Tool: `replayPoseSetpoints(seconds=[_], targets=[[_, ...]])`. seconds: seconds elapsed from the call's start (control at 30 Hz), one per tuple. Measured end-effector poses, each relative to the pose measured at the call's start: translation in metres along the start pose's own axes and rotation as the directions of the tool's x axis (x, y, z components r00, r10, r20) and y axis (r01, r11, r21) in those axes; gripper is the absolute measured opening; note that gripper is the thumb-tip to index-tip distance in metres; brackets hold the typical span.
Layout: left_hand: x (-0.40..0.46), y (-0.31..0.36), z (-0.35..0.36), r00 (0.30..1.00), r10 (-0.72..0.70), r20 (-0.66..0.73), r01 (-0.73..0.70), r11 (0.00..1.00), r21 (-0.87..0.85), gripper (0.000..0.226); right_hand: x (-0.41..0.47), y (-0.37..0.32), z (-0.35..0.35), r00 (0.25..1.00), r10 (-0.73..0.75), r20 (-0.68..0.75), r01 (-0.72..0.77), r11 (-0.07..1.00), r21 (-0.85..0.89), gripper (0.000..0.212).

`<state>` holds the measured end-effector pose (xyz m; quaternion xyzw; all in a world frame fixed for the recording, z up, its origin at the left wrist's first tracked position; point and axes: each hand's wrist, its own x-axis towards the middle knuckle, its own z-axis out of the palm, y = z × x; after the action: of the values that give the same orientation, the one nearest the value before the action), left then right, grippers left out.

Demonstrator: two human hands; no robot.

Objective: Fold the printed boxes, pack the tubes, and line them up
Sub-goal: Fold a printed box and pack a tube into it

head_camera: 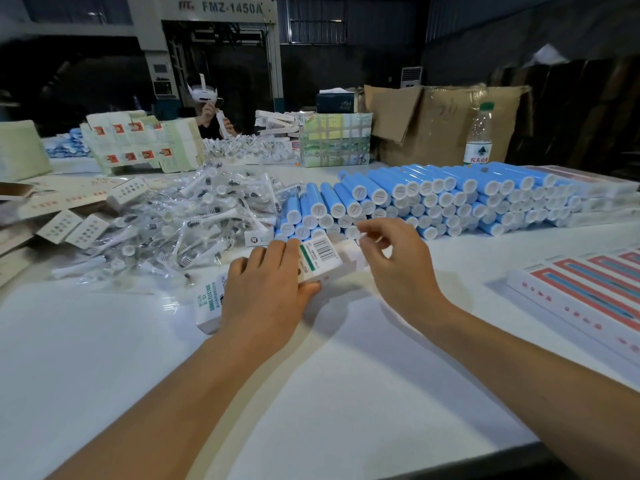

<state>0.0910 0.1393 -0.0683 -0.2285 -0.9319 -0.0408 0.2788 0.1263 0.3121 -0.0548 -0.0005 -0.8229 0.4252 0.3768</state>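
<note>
The left hand (266, 289) grips a white printed cardboard box (313, 261) with a barcode, just before the blue tubes (433, 199). The right hand (394, 268) pinches its end flap (356, 242). The far machine (221, 15) reads "FMZ-1450A".

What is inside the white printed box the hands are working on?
Cannot tell. The white printed box lies under the left hand, while the right hand pinches its end flap, hiding the opening. Blue tubes lie stacked behind it.
</note>
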Motion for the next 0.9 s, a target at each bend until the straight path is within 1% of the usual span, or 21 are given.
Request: replayPoseSetpoints(seconds=[0.07, 0.17, 0.3, 0.4, 0.53, 0.63, 0.77, 0.8, 0.87, 0.9], targets=[[0.001, -0.003, 0.0, 0.999, -0.035, -0.007, 0.035, 0.999, -0.001, 0.065, -0.001, -0.001, -0.001, 1.0, 0.006, -0.021, -0.005, 1.0, 0.011, 0.015], [0.002, -0.005, 0.0, 0.998, -0.066, -0.018, 0.066, 0.998, -0.004, 0.064, -0.006, -0.002, 0.004, 0.997, 0.054, 0.053, -0.055, 0.998, 0.017, 0.013], [0.002, -0.004, 0.001, 0.998, -0.065, -0.025, 0.065, 0.998, 0.008, 0.063, -0.012, -0.007, 0.01, 0.994, 0.038, 0.106, -0.049, 0.994, 0.101, 0.008], [0.002, -0.002, 0.002, 0.998, -0.06, -0.036, 0.059, 0.998, -0.009, 0.064, -0.013, -0.008, 0.011, 0.989, 0.08, 0.126, -0.095, 0.988, 0.12, 0.021], [0.0, 0.004, 0.005, 0.999, -0.025, -0.038, 0.026, 0.999, 0.03, 0.065, -0.014, -0.01, 0.013, 0.965, 0.167, 0.203, -0.199, 0.968, 0.152, 0.024], [-0.001, 0.005, 0.005, 0.999, -0.02, -0.036, 0.022, 0.998, 0.053, 0.064, -0.015, -0.011, 0.014, 0.962, 0.188, 0.199, -0.224, 0.959, 0.172, 0.022], [-0.002, 0.007, 0.001, 0.999, -0.018, -0.037, 0.02, 0.999, 0.049, 0.064, -0.015, -0.011, 0.013, 0.958, 0.207, 0.201, -0.25, 0.942, 0.224, 0.027], [-0.003, 0.009, -0.001, 0.999, -0.012, -0.034, 0.014, 0.999, 0.037, 0.063, -0.014, -0.011, 0.014, 0.952, 0.227, 0.207, -0.273, 0.933, 0.233, 0.033], [-0.004, 0.013, -0.003, 0.998, 0.008, -0.061, -0.008, 1.0, 0.009, 0.061, -0.011, -0.008, 0.015, 0.934, 0.27, 0.233, -0.322, 0.919, 0.227, 0.054], [-0.004, 0.014, -0.003, 0.997, 0.016, -0.069, -0.015, 1.0, 0.01, 0.061, -0.01, -0.007, 0.016, 0.927, 0.281, 0.249, -0.336, 0.917, 0.215, 0.06]])
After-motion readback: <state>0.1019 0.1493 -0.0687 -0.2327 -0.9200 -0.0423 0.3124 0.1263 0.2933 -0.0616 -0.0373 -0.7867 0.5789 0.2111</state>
